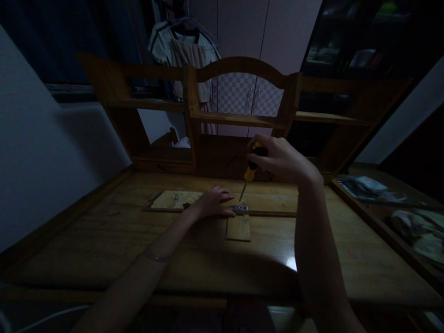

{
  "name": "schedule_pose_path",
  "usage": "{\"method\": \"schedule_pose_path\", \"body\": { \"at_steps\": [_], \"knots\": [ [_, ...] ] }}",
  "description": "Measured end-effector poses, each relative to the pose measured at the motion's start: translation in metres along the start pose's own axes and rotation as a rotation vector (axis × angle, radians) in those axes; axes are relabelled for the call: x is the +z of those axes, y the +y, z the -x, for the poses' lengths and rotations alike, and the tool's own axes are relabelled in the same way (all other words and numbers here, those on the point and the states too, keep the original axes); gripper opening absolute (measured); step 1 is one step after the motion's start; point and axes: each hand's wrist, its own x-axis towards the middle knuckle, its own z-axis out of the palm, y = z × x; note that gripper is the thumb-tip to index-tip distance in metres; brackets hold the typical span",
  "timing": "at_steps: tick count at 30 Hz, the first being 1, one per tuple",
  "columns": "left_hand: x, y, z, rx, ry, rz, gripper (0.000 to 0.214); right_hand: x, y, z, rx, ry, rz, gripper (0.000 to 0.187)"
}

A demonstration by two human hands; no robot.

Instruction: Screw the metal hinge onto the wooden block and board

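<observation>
My right hand is wrapped round the yellow and black handle of a screwdriver. Its shaft slants down, and the tip hovers just above a small metal hinge. The hinge lies at the front edge of a long wooden board on the desk. My left hand rests flat on the board, fingers apart, with the fingertips close to the hinge's left end. A small square wooden piece lies just in front of the hinge; whether they are joined I cannot tell.
The wooden desk carries a few small metal bits at left. A wooden shelf unit rises along its back edge. At right, past a raised wooden edge, lie plastic bags and crumpled cloth. The room is dim.
</observation>
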Motion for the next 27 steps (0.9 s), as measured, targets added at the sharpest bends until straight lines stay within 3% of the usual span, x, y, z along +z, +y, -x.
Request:
{"method": "schedule_pose_path", "body": {
  "at_steps": [13,27],
  "knots": [
    [-0.0014,0.0026,-0.0006,0.011,0.002,0.014,0.079,0.0069,-0.0020,-0.0048,-0.001,-0.066,-0.036,0.026],
    [-0.0023,0.0043,0.0009,0.087,0.046,0.006,0.073,0.0082,-0.0068,-0.0036,-0.051,-0.048,-0.067,0.025]
  ]
}}
